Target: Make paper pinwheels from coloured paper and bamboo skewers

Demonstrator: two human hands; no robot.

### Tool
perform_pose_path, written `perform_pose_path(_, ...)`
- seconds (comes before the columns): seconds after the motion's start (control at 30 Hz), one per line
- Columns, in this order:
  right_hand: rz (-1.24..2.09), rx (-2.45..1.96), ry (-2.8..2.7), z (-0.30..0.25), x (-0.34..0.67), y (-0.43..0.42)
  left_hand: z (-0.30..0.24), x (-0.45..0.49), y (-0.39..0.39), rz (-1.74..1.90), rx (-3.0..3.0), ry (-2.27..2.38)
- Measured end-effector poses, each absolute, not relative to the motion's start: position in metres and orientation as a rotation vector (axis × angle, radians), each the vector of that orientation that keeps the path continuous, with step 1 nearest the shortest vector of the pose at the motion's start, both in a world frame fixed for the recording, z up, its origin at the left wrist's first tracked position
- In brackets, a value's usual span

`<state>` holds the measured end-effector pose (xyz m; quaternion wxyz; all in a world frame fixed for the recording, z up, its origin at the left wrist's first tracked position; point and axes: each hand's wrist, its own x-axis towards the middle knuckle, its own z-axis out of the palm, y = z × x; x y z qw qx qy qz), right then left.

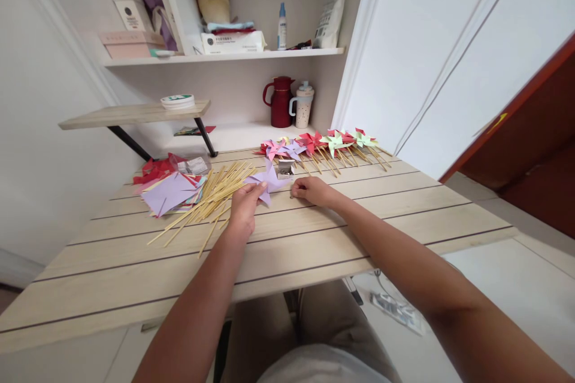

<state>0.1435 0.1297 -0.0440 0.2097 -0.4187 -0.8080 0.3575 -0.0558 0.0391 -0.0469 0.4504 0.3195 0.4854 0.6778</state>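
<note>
Between the thumb and fingers of my left hand (245,206) is a light purple paper pinwheel (269,178), its folded blades spread upward and to the right. My right hand (314,190) is closed in a pinch low over the tabletop, just right of the pinwheel and apart from it. A tiny dark thing shows at its fingertips, too small to name. Behind the pinwheel sits a small open box (286,169) with a dark, shiny inside. Many thin wooden sticks (215,194) lie loosely piled left of my left hand.
Cut paper squares (168,192) and red paper (155,169) lie at the left. Finished pinwheels on sticks (335,142) line the back right. A red jug (281,102) and a cup (304,106) stand behind. A small raised shelf (135,114) overhangs the back left.
</note>
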Motion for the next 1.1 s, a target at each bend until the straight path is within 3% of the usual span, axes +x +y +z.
perform_pose_path(0.6,1.267,-1.104,-2.027,-0.046,0.145,0.128,-0.047,-0.055,0.039,1.668,0.779,1.212)
perform_pose_path(0.8,1.63,-0.938,-1.477,-0.043,0.149,0.131,-0.048,-0.056,0.04,1.669,0.785,1.208)
perform_pose_path(1.1,1.332,-1.023,-1.748,-0.056,0.143,0.135,-0.047,-0.055,0.04,1.673,0.788,1.212)
